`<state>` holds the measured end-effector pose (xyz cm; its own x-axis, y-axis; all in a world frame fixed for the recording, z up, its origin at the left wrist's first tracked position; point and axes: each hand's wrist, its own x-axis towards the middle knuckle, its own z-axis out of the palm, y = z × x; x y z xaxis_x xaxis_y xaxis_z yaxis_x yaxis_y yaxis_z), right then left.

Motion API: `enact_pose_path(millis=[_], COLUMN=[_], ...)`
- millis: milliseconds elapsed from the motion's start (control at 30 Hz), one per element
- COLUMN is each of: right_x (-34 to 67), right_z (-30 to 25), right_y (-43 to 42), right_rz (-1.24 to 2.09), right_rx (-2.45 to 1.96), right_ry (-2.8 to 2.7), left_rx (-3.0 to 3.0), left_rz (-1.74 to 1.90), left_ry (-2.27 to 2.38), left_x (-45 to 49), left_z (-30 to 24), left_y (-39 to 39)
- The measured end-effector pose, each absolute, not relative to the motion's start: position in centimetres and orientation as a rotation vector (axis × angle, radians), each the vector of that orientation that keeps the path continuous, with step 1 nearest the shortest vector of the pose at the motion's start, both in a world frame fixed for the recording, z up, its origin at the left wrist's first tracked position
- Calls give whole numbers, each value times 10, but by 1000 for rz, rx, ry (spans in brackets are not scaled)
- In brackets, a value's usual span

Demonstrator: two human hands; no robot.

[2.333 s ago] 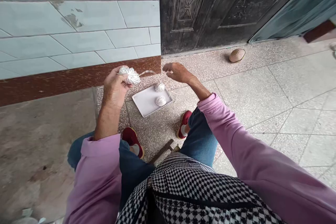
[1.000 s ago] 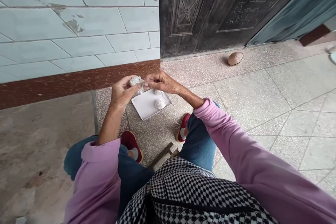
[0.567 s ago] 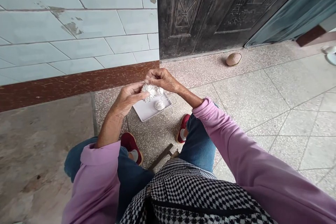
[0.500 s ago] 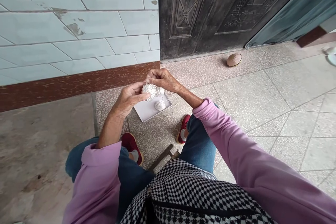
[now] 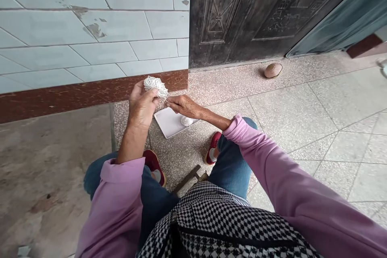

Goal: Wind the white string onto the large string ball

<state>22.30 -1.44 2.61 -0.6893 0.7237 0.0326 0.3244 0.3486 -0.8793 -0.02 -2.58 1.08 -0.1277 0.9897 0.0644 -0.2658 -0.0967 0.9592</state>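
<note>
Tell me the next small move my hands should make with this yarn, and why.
Perhaps draw your right hand gently away to tension the strand: it seems to pinch that strand at the lower edge of the white yarn bundle, and your left hand grips the bundle, which should resist a light pull.

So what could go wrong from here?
If the right hand tugs the strand at the edge of the white yarn bundle, loops may pull loose. The bundle might also slip, as the left hand alone seems to support it. The round yarn ball in the shallow tray might roll out if knocked.
</note>
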Motion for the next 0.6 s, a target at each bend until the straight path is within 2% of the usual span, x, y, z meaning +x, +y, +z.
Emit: enact_pose_path(millis=[300, 600], right_x=[237, 257], right_z=[45, 82], right_y=[-2, 9], right_rz=[1325, 1221], right_rx=[-731, -1040], right_ry=[-2083, -1899], left_rx=[1242, 1175], left_rz=[1489, 1193], left_ry=[1209, 970], left_x=[9, 22], left_z=[11, 36], left_y=[-31, -51])
